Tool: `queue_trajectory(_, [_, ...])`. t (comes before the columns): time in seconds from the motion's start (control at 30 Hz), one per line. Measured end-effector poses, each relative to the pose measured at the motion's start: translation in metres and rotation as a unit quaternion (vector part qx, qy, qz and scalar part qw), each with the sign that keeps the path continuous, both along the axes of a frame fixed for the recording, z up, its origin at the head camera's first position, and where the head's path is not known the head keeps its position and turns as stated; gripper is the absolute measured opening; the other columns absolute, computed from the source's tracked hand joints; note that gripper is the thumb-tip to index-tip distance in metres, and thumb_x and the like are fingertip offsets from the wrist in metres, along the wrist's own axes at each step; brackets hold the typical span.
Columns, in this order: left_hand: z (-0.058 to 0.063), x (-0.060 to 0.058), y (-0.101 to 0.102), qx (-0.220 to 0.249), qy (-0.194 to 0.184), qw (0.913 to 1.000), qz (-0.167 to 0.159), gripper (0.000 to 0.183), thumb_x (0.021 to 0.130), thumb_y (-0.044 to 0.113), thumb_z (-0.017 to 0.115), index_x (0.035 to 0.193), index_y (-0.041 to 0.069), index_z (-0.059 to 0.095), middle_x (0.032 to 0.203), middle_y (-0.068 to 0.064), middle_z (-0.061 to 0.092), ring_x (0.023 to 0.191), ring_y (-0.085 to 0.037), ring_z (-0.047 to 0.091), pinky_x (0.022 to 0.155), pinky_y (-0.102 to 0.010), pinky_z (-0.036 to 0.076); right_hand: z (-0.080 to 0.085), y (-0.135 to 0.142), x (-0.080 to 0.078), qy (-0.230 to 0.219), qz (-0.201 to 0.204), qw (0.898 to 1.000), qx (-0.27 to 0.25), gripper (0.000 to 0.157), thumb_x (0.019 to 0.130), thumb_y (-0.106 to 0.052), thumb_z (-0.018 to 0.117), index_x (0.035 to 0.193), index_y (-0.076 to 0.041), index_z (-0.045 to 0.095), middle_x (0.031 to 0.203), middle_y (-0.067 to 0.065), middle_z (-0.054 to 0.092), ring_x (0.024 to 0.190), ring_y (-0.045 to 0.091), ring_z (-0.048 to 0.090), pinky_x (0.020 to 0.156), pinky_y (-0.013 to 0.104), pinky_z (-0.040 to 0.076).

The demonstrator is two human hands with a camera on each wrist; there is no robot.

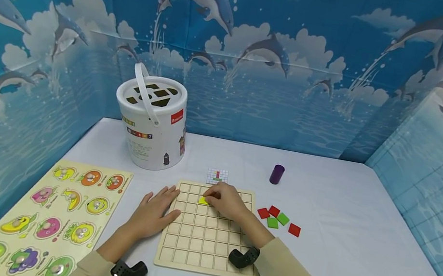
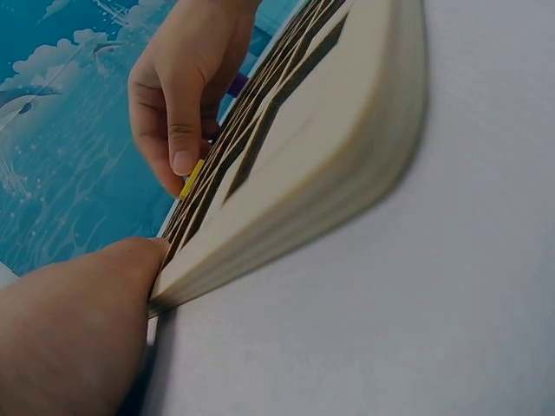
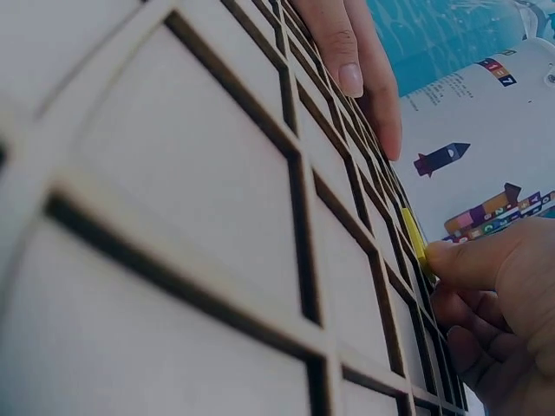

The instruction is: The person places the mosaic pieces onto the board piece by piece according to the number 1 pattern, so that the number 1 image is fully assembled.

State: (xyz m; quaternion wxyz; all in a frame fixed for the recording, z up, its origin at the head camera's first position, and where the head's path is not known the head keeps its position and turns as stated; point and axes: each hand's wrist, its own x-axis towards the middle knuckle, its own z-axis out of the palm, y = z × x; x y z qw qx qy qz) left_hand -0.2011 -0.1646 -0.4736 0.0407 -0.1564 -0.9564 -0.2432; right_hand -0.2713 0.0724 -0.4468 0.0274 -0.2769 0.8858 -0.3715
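A wooden grid board (image 1: 196,244) lies flat on the table in the head view. Near its top edge my right hand (image 1: 226,202) pinches a yellow square tile (image 1: 203,200) over one of the cells. The right wrist view shows the thumb against the yellow tile (image 3: 414,238); whether it lies fully in its cell I cannot tell. With fingers spread, my left hand (image 1: 153,214) rests at the board's left edge, the thumb touching it. Just beyond the board lies a small pattern card (image 1: 217,176) with coloured squares on a grid.
Several loose red tiles (image 1: 294,230) and green tiles (image 1: 272,223) lie right of the board. Behind them stands a purple cylinder (image 1: 277,174). A white lidded bucket (image 1: 150,145) stands at the back left. A fruit puzzle board (image 1: 103,216) lies at the left.
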Motion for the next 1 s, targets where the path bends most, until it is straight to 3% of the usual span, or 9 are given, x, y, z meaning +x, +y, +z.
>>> queue_trajectory(0.63, [-0.002, -0.001, 0.000, 0.013, 0.007, 0.9999, -0.001, 0.064, 0.098, 0.042, 0.052, 0.148, 0.005, 0.040, 0.154, -0.013, 0.036, 0.144, -0.032, 0.026, 0.112, -0.062, 0.012, 0.005, 0.016, 0.011, -0.006, -0.002, 1.000, -0.026, 0.009, 0.091, -0.009, 0.068, 0.099, -0.007, 0.072, 0.090, -0.002, 0.063, 0.080, 0.011, 0.056, 0.073, 0.029, 0.050])
queue_trajectory(1.0, [-0.004, -0.001, 0.000, 0.006, 0.006, 1.0000, 0.000, 0.064, 0.099, 0.042, 0.051, 0.149, 0.005, 0.039, 0.154, -0.012, 0.035, 0.144, -0.031, 0.025, 0.113, -0.060, 0.012, 0.015, 0.039, 0.015, -0.044, -0.032, 0.998, -0.028, 0.012, 0.091, -0.009, 0.068, 0.102, -0.008, 0.073, 0.088, -0.004, 0.063, 0.082, 0.014, 0.058, 0.074, 0.031, 0.050])
